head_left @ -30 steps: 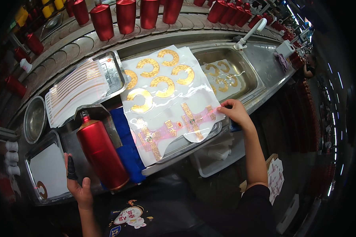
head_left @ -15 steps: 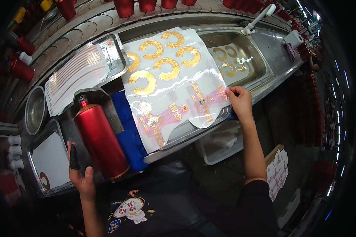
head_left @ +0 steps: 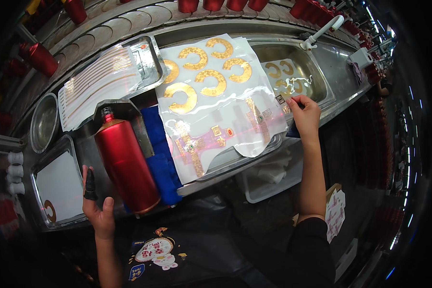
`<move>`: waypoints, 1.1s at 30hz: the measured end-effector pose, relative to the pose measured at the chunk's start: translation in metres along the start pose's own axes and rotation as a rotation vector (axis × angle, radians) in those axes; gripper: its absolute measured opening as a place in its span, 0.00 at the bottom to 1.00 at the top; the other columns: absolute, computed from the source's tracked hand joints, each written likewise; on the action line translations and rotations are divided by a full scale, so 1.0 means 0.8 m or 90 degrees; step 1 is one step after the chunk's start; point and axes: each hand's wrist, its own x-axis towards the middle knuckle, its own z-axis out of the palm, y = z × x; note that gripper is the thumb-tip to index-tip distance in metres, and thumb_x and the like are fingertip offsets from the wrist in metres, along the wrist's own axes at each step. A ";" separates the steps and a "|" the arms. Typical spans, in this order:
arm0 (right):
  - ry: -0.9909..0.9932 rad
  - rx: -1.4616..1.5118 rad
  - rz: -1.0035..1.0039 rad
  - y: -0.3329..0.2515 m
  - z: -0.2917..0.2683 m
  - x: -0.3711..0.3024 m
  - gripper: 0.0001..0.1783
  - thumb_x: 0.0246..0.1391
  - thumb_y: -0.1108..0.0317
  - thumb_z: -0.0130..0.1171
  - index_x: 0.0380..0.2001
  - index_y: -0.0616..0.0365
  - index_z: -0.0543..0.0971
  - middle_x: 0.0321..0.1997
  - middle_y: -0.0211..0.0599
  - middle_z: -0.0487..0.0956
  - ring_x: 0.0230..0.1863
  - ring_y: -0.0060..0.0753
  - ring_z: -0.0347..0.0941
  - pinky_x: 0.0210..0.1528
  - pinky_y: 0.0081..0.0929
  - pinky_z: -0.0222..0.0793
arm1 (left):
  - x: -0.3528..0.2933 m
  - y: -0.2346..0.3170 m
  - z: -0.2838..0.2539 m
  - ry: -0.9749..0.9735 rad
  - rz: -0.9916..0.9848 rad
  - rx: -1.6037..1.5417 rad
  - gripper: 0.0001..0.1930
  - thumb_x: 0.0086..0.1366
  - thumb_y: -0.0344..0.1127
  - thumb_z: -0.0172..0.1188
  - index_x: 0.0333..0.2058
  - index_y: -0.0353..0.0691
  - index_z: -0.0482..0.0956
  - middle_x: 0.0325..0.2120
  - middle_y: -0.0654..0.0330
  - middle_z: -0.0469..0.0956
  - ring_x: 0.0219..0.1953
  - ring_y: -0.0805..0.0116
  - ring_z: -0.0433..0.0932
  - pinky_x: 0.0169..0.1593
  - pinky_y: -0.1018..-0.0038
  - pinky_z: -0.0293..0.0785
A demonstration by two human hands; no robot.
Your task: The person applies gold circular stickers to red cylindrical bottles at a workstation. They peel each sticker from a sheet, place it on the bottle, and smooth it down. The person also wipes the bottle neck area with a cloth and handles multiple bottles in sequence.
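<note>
My right hand point(head_left: 306, 117) pinches a small, clear decal point(head_left: 281, 100) with dark and gold marks, just off the right edge of a decal sheet point(head_left: 210, 152). This sheet carries gold patterned strips over pale pink and has a wavy lower edge. Beneath it and farther back spreads a white sheet of gold C-shaped decals point(head_left: 212, 82). My left hand point(head_left: 101, 218) is open with its fingers apart, left of a red metallic bottle point(head_left: 127, 165). Black wrapping covers one of its fingers. The bottle lies tilted, its neck pointing away toward a dark metal holder.
Blue cloth point(head_left: 164, 175) lies beside the bottle. A sink point(head_left: 317, 79) with a white faucet point(head_left: 321, 32) holds soaking gold decals. Metal trays, a stack of striped sheets point(head_left: 101, 79) and an oval bowl point(head_left: 44, 128) stand left. Red bottles line the conveyor point(head_left: 129, 20) behind.
My right hand has drawn the small decal away from the sheet's right edge, and it now hangs from my fingertips. My left hand stays open beside the bottle. The view has shifted slightly.
</note>
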 end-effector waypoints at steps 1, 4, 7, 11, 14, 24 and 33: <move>0.015 -0.001 0.012 0.016 -0.005 0.019 0.12 0.53 0.66 0.69 0.31 0.66 0.84 0.23 0.36 0.82 0.26 0.22 0.76 0.32 0.26 0.70 | 0.000 -0.001 -0.001 -0.002 0.000 -0.003 0.36 0.69 0.45 0.56 0.68 0.29 0.59 0.72 0.44 0.55 0.74 0.53 0.53 0.75 0.57 0.46; 0.014 0.042 0.019 0.082 -0.019 0.092 0.12 0.53 0.66 0.70 0.31 0.67 0.84 0.24 0.34 0.83 0.26 0.21 0.75 0.32 0.23 0.70 | 0.000 0.000 -0.004 0.002 -0.014 0.002 0.37 0.68 0.47 0.56 0.68 0.29 0.60 0.72 0.44 0.55 0.74 0.52 0.53 0.75 0.57 0.46; -0.058 0.081 0.092 0.171 -0.018 0.168 0.12 0.51 0.65 0.71 0.29 0.65 0.84 0.25 0.33 0.84 0.26 0.20 0.75 0.31 0.23 0.70 | 0.000 0.006 -0.004 0.000 -0.021 0.012 0.37 0.68 0.48 0.56 0.68 0.29 0.60 0.72 0.44 0.54 0.74 0.52 0.53 0.75 0.58 0.47; -0.105 0.008 0.135 0.294 0.016 0.225 0.12 0.45 0.64 0.74 0.27 0.64 0.86 0.23 0.33 0.84 0.25 0.22 0.76 0.30 0.25 0.70 | -0.003 0.016 -0.004 0.029 -0.035 -0.021 0.37 0.66 0.47 0.59 0.66 0.29 0.64 0.71 0.43 0.56 0.72 0.51 0.57 0.73 0.58 0.52; -0.184 -0.114 0.168 0.346 0.042 0.232 0.14 0.43 0.62 0.74 0.28 0.63 0.87 0.22 0.35 0.84 0.25 0.25 0.77 0.30 0.30 0.71 | -0.010 0.022 -0.009 0.050 -0.042 0.027 0.35 0.63 0.45 0.61 0.64 0.29 0.67 0.68 0.40 0.61 0.70 0.48 0.62 0.72 0.54 0.52; -0.055 -0.088 -0.091 0.143 0.000 0.173 0.10 0.58 0.68 0.64 0.30 0.66 0.81 0.25 0.33 0.81 0.26 0.22 0.74 0.32 0.23 0.69 | 0.000 0.039 -0.016 -0.068 0.083 0.097 0.46 0.51 0.54 0.74 0.64 0.35 0.68 0.68 0.38 0.60 0.70 0.43 0.62 0.71 0.40 0.44; -0.021 -0.033 -0.258 -0.148 -0.026 0.036 0.07 0.60 0.71 0.63 0.36 0.66 0.81 0.27 0.26 0.78 0.29 0.12 0.68 0.33 0.14 0.64 | 0.017 0.046 0.040 -0.067 0.193 0.151 0.57 0.44 0.50 0.81 0.70 0.35 0.59 0.67 0.33 0.59 0.70 0.38 0.59 0.68 0.41 0.54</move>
